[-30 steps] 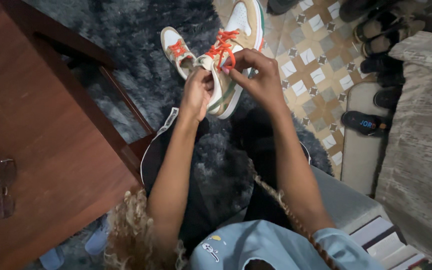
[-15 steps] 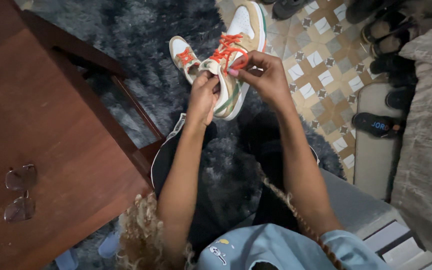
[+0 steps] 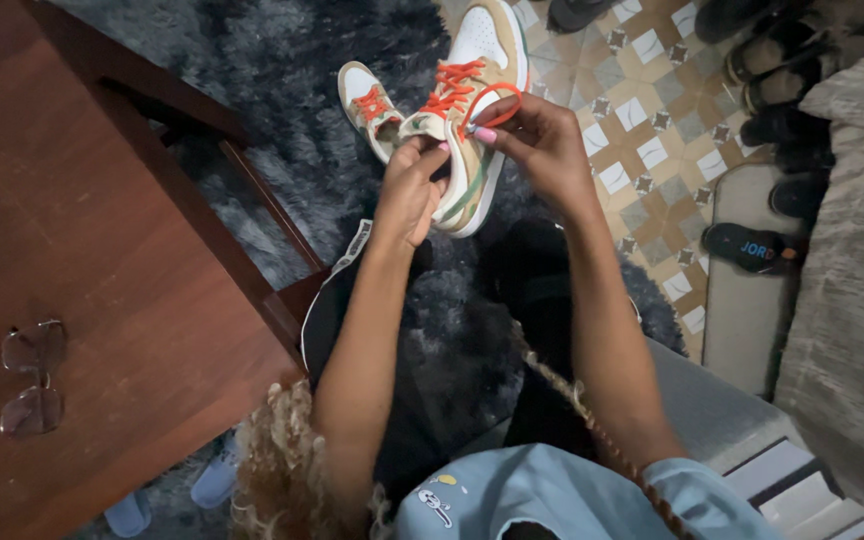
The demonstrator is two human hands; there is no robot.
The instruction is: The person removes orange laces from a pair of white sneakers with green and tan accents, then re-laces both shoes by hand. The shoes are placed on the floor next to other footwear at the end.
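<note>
A tan and white sneaker (image 3: 482, 60) with orange laces is held up over a dark shaggy rug. My left hand (image 3: 410, 190) grips the sneaker's heel and collar. My right hand (image 3: 542, 145) pinches a loop of the orange lace (image 3: 492, 98) near the top eyelets. A second matching sneaker (image 3: 367, 100) with orange laces lies on the rug just left of the held one.
A reddish wooden table (image 3: 102, 260) fills the left, with a pair of glasses (image 3: 27, 375) on it. The dark shaggy rug (image 3: 282, 90) covers the middle floor. Patterned tiles (image 3: 642, 110) and several dark shoes and sandals (image 3: 752, 245) lie at the right, beside a grey fabric seat (image 3: 852, 280).
My right hand has drawn the orange lace out into a wider loop. My left hand stays on the sneaker's heel. The view has shifted slightly.
</note>
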